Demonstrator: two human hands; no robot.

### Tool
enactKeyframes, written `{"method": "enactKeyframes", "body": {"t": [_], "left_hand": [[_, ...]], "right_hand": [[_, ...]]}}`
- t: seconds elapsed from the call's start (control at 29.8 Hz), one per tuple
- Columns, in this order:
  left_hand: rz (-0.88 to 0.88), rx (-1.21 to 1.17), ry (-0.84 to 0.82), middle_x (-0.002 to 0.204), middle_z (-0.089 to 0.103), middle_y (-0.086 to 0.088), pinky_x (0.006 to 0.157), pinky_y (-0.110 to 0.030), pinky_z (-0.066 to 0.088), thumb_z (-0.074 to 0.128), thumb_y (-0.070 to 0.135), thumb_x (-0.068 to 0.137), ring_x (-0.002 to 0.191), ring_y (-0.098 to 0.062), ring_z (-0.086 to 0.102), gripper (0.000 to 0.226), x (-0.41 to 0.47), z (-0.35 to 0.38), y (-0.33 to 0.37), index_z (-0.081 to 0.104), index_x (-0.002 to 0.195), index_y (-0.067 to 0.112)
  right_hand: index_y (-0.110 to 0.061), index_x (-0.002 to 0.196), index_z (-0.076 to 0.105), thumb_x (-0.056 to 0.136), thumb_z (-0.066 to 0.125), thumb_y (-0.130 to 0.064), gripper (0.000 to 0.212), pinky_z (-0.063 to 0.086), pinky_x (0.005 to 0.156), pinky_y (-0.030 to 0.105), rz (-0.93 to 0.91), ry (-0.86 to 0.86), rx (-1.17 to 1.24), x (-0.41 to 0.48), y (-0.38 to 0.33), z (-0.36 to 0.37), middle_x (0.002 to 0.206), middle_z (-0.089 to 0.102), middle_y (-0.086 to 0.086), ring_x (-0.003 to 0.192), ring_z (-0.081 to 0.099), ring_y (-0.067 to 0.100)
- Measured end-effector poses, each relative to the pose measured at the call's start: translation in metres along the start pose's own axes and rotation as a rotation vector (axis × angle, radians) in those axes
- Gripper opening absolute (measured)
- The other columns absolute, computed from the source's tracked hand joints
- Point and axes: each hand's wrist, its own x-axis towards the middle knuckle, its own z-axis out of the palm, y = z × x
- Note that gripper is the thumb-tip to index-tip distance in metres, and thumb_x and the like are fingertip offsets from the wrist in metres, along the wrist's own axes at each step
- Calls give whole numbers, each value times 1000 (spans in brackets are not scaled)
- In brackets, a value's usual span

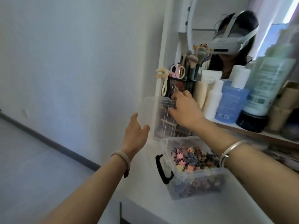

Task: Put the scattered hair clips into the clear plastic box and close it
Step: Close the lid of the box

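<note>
dozens of small flower-shaped hair clips point(192, 159) in pink, yellow, purple and slate blue fill the clear plastic box point(163, 143), which sits open on the white tabletop point(145, 191) just below your right forearm. the box is a soft-cornered rectangular tub with glossy see-through walls, so the clips show through its side as well as over its rim, and a curved black handle point(160, 168) hangs at its left end.

behind the box its clear lid point(152, 113) stands nearly upright, thin and faintly ribbed. your right hand point(184, 110) grips the lid near its top right corner, fingers curled over the edge and thumb pressed to the near face; motion blur softens the exact contact. your left hand point(135, 135) hovers just left of the lid with fingers loosely spread, holding nothing.

a silver bangle point(229, 151) circles your right wrist and a pale bracelet point(121, 157) your left. past the lid a black mesh cup point(176, 86) holds makeup brushes point(192, 60) and pink-handled scissors point(178, 71), beside a translucent blue bottle point(231, 101).
</note>
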Motion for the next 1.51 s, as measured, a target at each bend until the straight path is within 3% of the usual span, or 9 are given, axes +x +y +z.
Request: {"method": "enactKeyframes", "body": {"t": [0.3, 0.47, 0.64, 0.74, 0.91, 0.97, 1.18, 1.38, 1.51], "left_hand": [[235, -136, 152, 151, 31, 1, 109, -18, 22, 38, 3, 93, 138, -14, 29, 59, -9, -21, 23, 21, 147, 18], [349, -74, 210, 153, 24, 3, 119, -32, 16, 44, 13, 95, 141, -13, 21, 57, -37, -29, 51, 22, 146, 21], [285, -60, -2, 150, 31, 2, 108, -22, 22, 44, 19, 95, 138, -12, 29, 54, -68, -7, 57, 25, 145, 23], [165, -97, -124, 146, 37, -1, 103, -26, 27, 46, 22, 94, 132, -16, 36, 52, -73, 1, 60, 29, 144, 23], [26, -116, -199, 113, 49, 6, 93, -26, 34, 43, 22, 95, 108, -14, 45, 32, -69, 10, 54, 49, 126, 27], [-11, -77, -212, 119, 55, 3, 106, -34, 35, 40, 22, 96, 118, -19, 48, 23, -71, 12, 47, 55, 113, 24], [-48, -73, -244, 141, 47, -4, 114, -43, 28, 35, 24, 96, 132, -23, 41, 41, -68, 19, 35, 45, 136, 18], [-66, -106, -234, 141, 47, -7, 113, -44, 31, 36, 20, 97, 131, -26, 42, 41, -63, 21, 33, 44, 137, 16], [-67, -150, -218, 140, 45, -6, 97, -30, 39, 36, 18, 99, 121, -23, 47, 41, -68, 20, 39, 34, 140, 15]], "right_hand": [[-11, 102, 57, 87, 60, -24, 20, 40, 83, 28, -138, 309, 207, -12, -11, -34, 102, 43, 2, 90, 47, 18], [-19, 93, 55, 88, 60, -21, 7, 54, 78, 39, 150, 367, 622, -46, 13, -62, 78, 56, -2, 67, 62, 20], [-19, 110, 58, 86, 60, -15, 23, 50, 44, 24, 425, 169, 614, -87, 53, -55, 63, 57, 4, 35, 54, 11], [-16, 104, 67, 84, 59, -17, 21, 42, 51, 23, 470, 125, 513, -105, 66, -50, 71, 61, 3, 48, 54, 12], [-16, 101, 72, 86, 52, -18, 24, 40, 94, 29, 440, 121, 346, -124, 65, -48, 114, 68, 5, 110, 57, 26], [-18, 102, 71, 86, 52, -20, 25, 40, 94, 29, 421, 99, 293, -124, 65, -46, 115, 67, 5, 113, 55, 26], [-22, 97, 71, 85, 54, -26, 21, 37, 77, 26, 398, 36, 177, -132, 70, -45, 104, 69, 7, 105, 57, 26], [-6, 80, 72, 91, 52, -33, 35, 29, 59, 28, 279, 12, 53, -132, 74, -46, 63, 58, 7, 64, 53, 20], [-5, 92, 66, 88, 56, -35, 31, 43, 81, 34, 462, -80, 447, -120, 79, -39, 96, 64, 12, 98, 59, 29]]}}
